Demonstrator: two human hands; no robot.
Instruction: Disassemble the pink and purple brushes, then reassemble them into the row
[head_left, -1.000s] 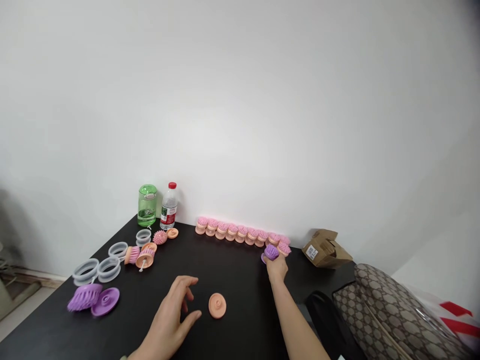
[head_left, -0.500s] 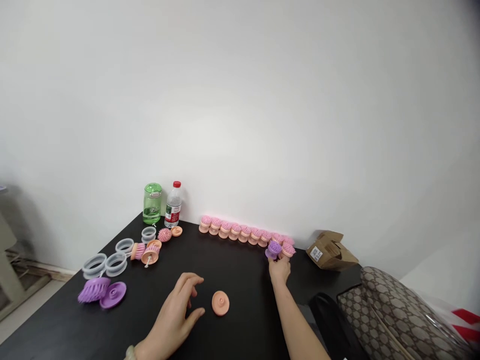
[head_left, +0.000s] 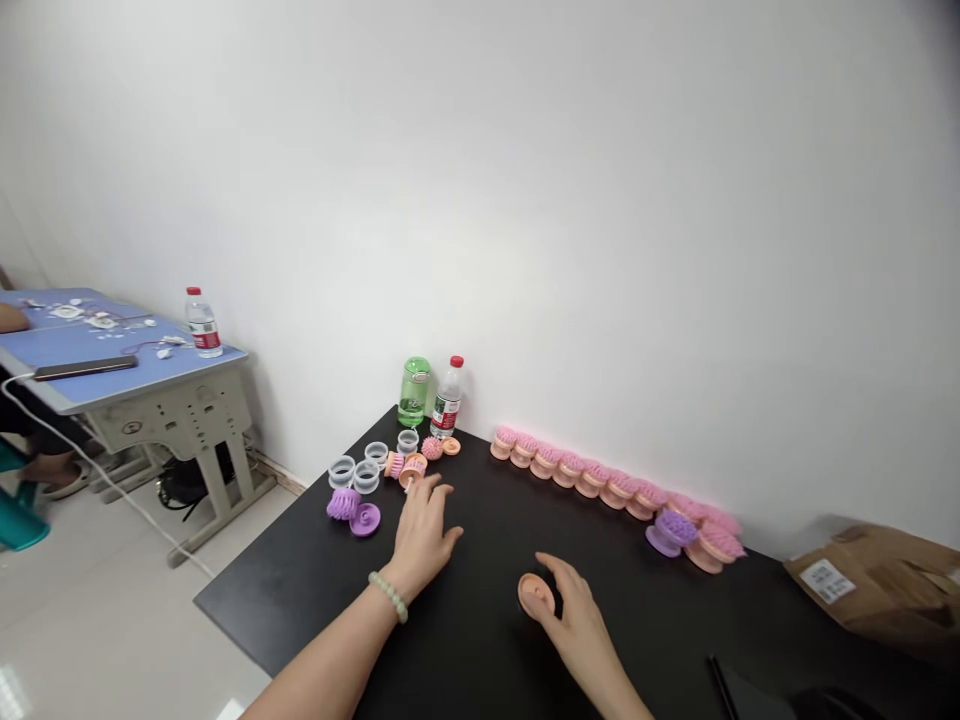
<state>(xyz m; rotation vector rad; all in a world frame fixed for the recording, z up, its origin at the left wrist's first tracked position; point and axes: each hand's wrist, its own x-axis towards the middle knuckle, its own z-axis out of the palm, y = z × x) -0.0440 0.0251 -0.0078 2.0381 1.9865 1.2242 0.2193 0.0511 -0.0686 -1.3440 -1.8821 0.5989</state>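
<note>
My left hand (head_left: 424, 530) reaches forward with its fingers stretched and thumb apart. Its fingertips are at the near edge of a peach cup-shaped piece (head_left: 412, 472) with pink bristles inside; I cannot tell if they touch. My right hand (head_left: 577, 615) has its thumb across a round peach disc (head_left: 535, 590) and its fingers curled at the far side, gripping it. Left of my left hand lie a purple bristle piece (head_left: 343, 504) and a purple disc (head_left: 365, 519). Behind them are several clear rings (head_left: 366, 476), a pink bristle piece (head_left: 432, 448) and another peach disc (head_left: 451, 446).
Along the wall runs a row of pink-topped scalp brushes (head_left: 568, 469), with a purple brush (head_left: 671, 533) at its right end. A green cup (head_left: 413, 392) and water bottle (head_left: 448, 398) stand in the corner. A cardboard box (head_left: 877, 590) is at right. A blue desk (head_left: 150, 362) stands left.
The view has swung left. My right hand has let go of the purple brush beside the row and come back to the peach disc. My left hand has moved forward toward the loose parts.
</note>
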